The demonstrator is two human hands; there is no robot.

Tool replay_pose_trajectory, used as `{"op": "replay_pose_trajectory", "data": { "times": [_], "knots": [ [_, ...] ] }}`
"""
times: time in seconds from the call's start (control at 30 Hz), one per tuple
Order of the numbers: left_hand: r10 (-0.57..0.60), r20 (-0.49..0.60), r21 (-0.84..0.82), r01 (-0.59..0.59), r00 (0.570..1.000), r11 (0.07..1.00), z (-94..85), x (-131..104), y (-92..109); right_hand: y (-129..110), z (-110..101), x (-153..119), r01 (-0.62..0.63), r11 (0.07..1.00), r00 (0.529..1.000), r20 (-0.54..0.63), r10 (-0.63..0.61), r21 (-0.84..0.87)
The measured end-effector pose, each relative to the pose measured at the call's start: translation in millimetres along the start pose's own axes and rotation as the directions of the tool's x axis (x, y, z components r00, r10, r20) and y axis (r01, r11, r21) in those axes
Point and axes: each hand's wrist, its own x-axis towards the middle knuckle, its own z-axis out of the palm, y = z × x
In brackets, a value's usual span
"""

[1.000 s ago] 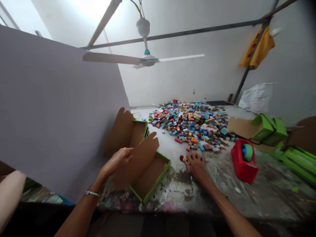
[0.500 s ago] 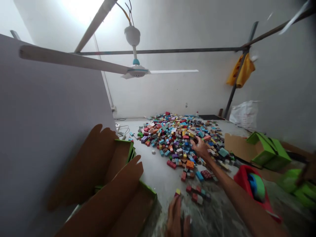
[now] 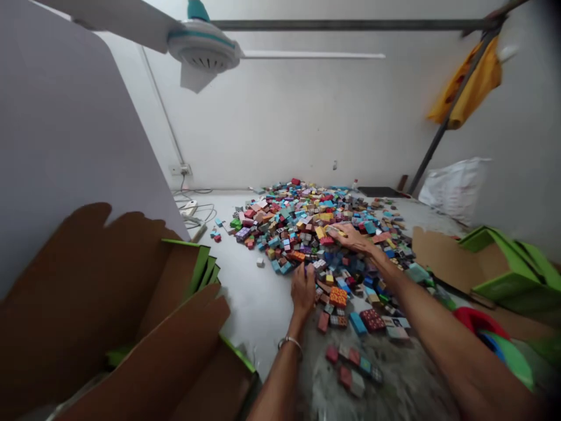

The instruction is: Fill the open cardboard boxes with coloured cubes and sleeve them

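A large heap of small coloured blocks (image 3: 289, 225) lies on the floor, many of them printed. My right hand (image 3: 353, 238) reaches into its middle, fingers closed around a yellow block (image 3: 336, 233), beside red and yellow ones. At the heap's near edge is my left hand (image 3: 303, 289), a bracelet on its wrist. Its fingers are curled together at the blocks, and what they hold is hidden. Closer to me, an orange patterned block (image 3: 338, 296), a blue block (image 3: 357, 323) and a dark red patterned block (image 3: 372, 320) lie between my forearms.
Open brown cardboard boxes with green edges (image 3: 197, 374) stand at left. Another green-edged box (image 3: 491, 263) is at right, near a red ring-shaped thing (image 3: 475, 320). A short row of blocks (image 3: 350, 365) lies close to me. A fan (image 3: 204, 47) hangs overhead; cables (image 3: 197, 210) run along the wall.
My left hand has moved forward from the near floor to the heap's edge. My right hand stays over the heap and now closes around a yellow block. The view has tilted down.
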Motion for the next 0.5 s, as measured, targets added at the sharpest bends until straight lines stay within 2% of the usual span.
{"op": "replay_pose_trajectory", "data": {
  "times": [0.07, 0.17, 0.33, 0.5],
  "knots": [
    [0.021, 0.037, -0.011, -0.02, 0.999, 1.0, 1.4, 1.3, 1.4, -10.6, 2.6, -17.1, 0.088, 0.996, 0.989, 0.123, -0.085, -0.014],
    [0.045, 0.065, -0.021, -0.044, 0.997, 0.999, -0.8, -14.7, 3.8, -29.4, 5.8, -47.7, 0.183, 0.983, 0.957, 0.232, -0.173, -0.022],
    [0.036, 0.073, -0.04, -0.033, 0.997, 0.999, -14.2, -71.0, 5.2, -59.9, -2.1, -109.5, 0.293, 0.955, 0.906, 0.33, -0.264, -0.042],
    [0.051, 0.066, -0.054, -0.047, 0.997, 0.997, -33.4, -132.7, 3.2, -88.3, -15.6, -184.7, 0.354, 0.927, 0.888, 0.357, -0.291, -0.125]
  ]
}}
